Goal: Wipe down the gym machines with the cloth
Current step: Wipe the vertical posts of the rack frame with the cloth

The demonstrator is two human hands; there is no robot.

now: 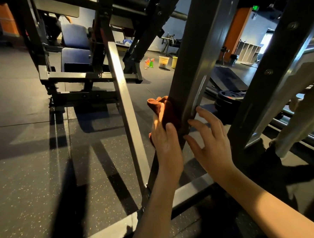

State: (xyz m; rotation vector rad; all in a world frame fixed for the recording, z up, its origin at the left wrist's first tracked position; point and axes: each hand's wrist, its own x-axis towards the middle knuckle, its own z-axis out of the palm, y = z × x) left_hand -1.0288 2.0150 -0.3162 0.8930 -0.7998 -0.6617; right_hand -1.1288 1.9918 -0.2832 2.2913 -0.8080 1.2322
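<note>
A rust-orange cloth is pressed against the left face of a dark slanted steel beam of the gym machine. My left hand holds the cloth against the beam, thumb curled over the cloth's lower part. My right hand is on the beam's right side, fingers spread and fairly straight, fingertips touching the beam's edge. It holds nothing.
A thinner grey diagonal bar runs just left of my hands. A floor frame rail crosses below. Weight plates lie behind the beam. Spray bottles and two buckets stand on the floor farther back. A blue padded seat is at upper left.
</note>
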